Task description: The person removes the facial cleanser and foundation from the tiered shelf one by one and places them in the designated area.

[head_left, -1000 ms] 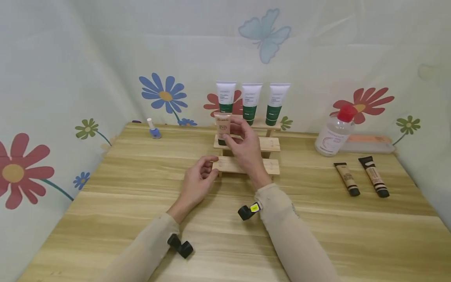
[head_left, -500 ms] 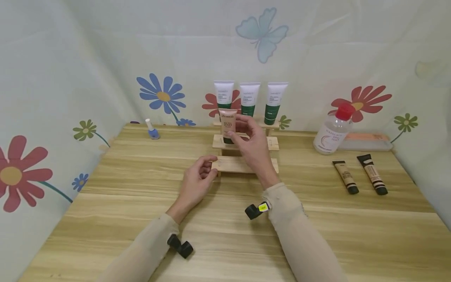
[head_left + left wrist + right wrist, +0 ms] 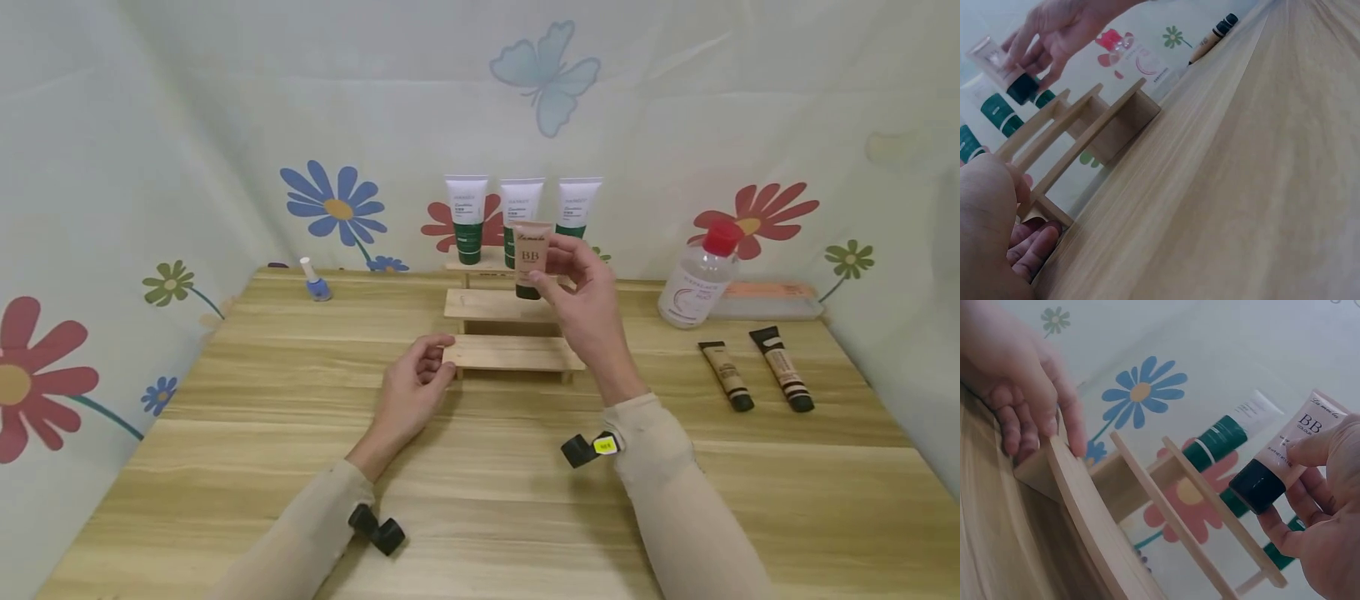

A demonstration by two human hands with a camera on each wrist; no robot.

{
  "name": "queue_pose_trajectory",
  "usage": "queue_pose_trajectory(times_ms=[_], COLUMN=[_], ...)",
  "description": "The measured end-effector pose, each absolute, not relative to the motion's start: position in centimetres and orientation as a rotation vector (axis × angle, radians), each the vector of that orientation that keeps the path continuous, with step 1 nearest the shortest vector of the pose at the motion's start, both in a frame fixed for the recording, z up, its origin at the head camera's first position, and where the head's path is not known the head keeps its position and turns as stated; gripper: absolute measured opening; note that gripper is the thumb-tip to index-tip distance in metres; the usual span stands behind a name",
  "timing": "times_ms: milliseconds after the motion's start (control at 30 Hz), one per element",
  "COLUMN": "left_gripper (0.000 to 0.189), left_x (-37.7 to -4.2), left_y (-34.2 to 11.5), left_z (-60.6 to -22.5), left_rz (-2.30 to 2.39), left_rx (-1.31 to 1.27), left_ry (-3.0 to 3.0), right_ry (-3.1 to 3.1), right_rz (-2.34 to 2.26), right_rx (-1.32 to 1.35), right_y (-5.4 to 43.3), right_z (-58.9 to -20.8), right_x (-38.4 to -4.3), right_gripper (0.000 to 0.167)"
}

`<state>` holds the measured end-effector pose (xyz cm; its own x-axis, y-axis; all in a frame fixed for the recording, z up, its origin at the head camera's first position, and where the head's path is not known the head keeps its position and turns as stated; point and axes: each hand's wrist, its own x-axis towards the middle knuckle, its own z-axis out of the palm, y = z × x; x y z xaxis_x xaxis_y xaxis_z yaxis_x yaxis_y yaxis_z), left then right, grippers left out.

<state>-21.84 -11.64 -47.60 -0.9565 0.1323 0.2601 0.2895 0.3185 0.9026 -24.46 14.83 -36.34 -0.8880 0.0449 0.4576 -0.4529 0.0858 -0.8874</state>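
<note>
My right hand (image 3: 592, 308) pinches a pink BB cream tube (image 3: 530, 247) by its side, black cap down, above the middle step of a small three-step wooden stand (image 3: 510, 353). In the right wrist view, the tube's cap (image 3: 1257, 485) hangs apart from the wood. My left hand (image 3: 408, 387) grips the left end of the lowest step, as the left wrist view also shows. Three white-and-green tubes (image 3: 467, 218) stand on the top step, cap down; the held tube and right hand partly cover two of them.
Two beige tubes with black caps, one slim (image 3: 726, 375) and one larger (image 3: 782, 368), lie on the table at the right. Behind them stand a red-capped clear bottle (image 3: 693, 287) and a flat translucent box (image 3: 768, 302). Blue nail polish (image 3: 317, 283) stands back left.
My right hand has lifted the BB cream tube from the left end of the middle step and carried it rightward. My left hand keeps its grip on the stand. The head view has shifted slightly.
</note>
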Motion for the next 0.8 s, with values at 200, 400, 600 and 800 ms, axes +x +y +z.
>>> queue_pose_trajectory(times_ms=[200,400,600,800], left_gripper=[0.033,0.033,0.032,0.033], left_x=[-21.7,-21.9,-21.8,-21.6], left_y=[-11.6,-11.6,-11.5,-11.6], left_z=[-47.5,-47.5,-47.3,-47.3], left_rz=[-1.692,-1.686,-1.700,-1.699], left_rx=[-0.385,-0.392,-0.400,-0.400], left_ry=[-2.448,-2.446,-2.441,-2.443], right_ry=[-1.967,-1.988,-2.025,-2.011], right_rz=[1.851,1.786,1.679,1.636], right_rx=[0.371,0.318,0.248,0.189], right_y=[17.1,19.6,22.0,24.0], right_z=[-36.0,-35.6,-35.1,-34.9], right_x=[-24.0,-23.3,-22.3,-21.6], right_gripper=[0.045,0.044,0.049,0.050])
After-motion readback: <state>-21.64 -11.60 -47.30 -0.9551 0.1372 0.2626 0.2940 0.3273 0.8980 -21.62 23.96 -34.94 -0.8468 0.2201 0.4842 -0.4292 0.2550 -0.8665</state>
